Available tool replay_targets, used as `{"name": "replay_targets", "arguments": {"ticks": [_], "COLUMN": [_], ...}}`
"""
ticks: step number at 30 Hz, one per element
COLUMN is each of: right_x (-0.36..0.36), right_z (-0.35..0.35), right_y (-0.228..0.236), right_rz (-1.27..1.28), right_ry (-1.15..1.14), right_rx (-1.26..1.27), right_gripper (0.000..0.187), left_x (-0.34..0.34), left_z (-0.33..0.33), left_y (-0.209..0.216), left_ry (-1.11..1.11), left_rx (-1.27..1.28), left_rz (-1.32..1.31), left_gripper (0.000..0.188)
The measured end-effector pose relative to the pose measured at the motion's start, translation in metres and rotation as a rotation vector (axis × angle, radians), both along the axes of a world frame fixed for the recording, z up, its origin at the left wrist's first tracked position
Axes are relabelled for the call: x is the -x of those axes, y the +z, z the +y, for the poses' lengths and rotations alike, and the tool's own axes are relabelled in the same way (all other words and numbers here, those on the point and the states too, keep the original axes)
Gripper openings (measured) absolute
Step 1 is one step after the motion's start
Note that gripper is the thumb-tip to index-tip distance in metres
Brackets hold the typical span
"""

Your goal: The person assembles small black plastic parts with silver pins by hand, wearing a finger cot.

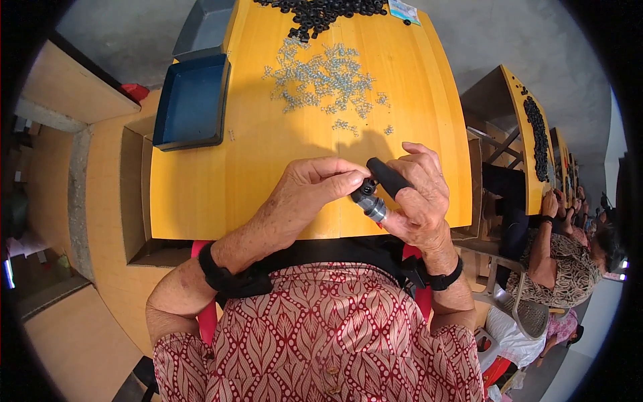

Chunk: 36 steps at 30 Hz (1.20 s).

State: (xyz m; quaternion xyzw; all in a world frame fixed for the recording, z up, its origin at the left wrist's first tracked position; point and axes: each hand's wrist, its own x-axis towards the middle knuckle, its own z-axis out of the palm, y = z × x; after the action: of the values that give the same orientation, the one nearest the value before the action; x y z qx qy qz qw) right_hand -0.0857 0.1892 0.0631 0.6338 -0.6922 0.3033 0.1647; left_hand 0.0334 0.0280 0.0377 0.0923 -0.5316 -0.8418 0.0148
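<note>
Close to the table's near edge, both my hands meet over a small black ring-like part [368, 187]. My left hand [298, 191] is closed in a pinch, thumb and forefinger pressed together at the part's upper side; whatever lies between these tips is too small to make out. From the other side my right hand [423, 194] steadies the part by the thumb. A black sleeve [388, 177] covers my right forefinger, and a dark cover with clear tape [370, 206] wraps the thumb. Farther up the table lie many loose little metal springs [325, 75].
A heap of black parts [321, 12] covers the table's far end, beside a small packet [404, 11]. At the left edge sit a dark blue tray [192, 100] and a grey tray [204, 28]. Co-workers [566, 261] sit at tables on the right.
</note>
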Motion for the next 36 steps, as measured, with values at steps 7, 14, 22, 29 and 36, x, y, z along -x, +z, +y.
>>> {"name": "replay_targets", "arguments": {"ticks": [7,14,22,29,36], "right_x": [-0.002,-0.005,-0.002,-0.003,-0.009], "right_z": [-0.001,-0.001,-0.002,-0.003,-0.005], "right_y": [0.0,0.004,-0.003,-0.003,0.003], "right_rz": [0.016,0.076,0.017,0.015,0.055], "right_ry": [0.005,-0.003,0.004,0.01,-0.025], "right_rx": [-0.003,-0.04,-0.037,-0.05,-0.128], "right_gripper": [0.024,0.025,0.027,0.026,0.026], "left_x": [0.0,-0.001,-0.003,-0.003,-0.002], "left_z": [-0.003,0.003,0.003,-0.005,-0.001], "left_y": [0.001,-0.001,0.002,-0.001,-0.007], "left_ry": [-0.003,0.115,0.101,0.015,0.083], "left_rx": [0.116,0.239,-0.003,0.111,0.079], "left_rz": [0.038,0.098,-0.037,-0.038,-0.004], "left_gripper": [0.015,0.013,0.015,0.016,0.015]}}
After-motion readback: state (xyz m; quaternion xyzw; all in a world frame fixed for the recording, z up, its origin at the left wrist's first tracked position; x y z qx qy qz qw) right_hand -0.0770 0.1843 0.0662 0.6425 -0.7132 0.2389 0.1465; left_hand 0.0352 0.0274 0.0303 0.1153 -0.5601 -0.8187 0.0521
